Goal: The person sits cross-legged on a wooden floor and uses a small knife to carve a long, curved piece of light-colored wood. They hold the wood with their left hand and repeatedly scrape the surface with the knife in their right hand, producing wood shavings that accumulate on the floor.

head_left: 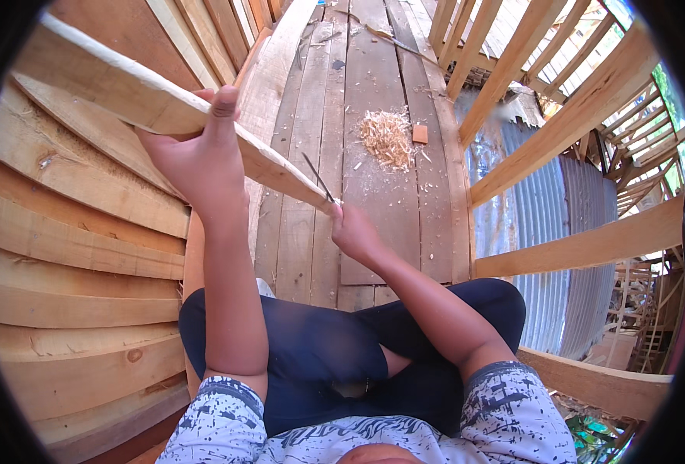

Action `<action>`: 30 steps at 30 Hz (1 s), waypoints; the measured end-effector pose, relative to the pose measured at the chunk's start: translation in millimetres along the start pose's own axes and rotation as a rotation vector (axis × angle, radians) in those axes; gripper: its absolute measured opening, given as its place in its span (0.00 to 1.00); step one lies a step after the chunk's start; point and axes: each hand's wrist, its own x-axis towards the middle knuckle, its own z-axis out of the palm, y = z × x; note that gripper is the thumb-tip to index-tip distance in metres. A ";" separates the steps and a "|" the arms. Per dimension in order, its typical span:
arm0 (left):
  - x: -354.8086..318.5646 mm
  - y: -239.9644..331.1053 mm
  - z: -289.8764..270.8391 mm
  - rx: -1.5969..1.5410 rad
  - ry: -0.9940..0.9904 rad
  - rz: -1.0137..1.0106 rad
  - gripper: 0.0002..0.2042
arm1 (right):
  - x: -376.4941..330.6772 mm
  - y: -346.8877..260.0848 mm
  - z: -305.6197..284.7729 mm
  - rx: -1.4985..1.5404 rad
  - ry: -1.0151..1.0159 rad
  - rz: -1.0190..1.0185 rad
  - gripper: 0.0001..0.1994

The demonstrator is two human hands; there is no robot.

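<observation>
A long pale wooden strip (273,168) slants from the upper left down to the middle. My left hand (203,147) is closed round it, thumb on top, about midway along its visible length. At the strip's lower right end, my right hand (354,233) is closed in a fist on a knife. The knife's thin dark blade (318,175) sticks up and to the left from the fist, crossing the strip's edge. Its handle is hidden in the fingers. I cannot tell whether the right fingers also touch the strip.
Curled wood shavings (387,139) lie heaped on the plank floor (373,255) ahead, beside a small orange-brown block (420,134). A board wall (87,267) stands close on the left. Wooden railings (582,243) run along the right, with corrugated metal sheets (540,271) below. My crossed legs are underneath.
</observation>
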 end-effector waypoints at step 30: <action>-11.2 27.9 -30.1 -0.660 -0.756 -0.127 0.14 | 50.2 12.0 -58.2 0.307 -0.067 0.207 0.23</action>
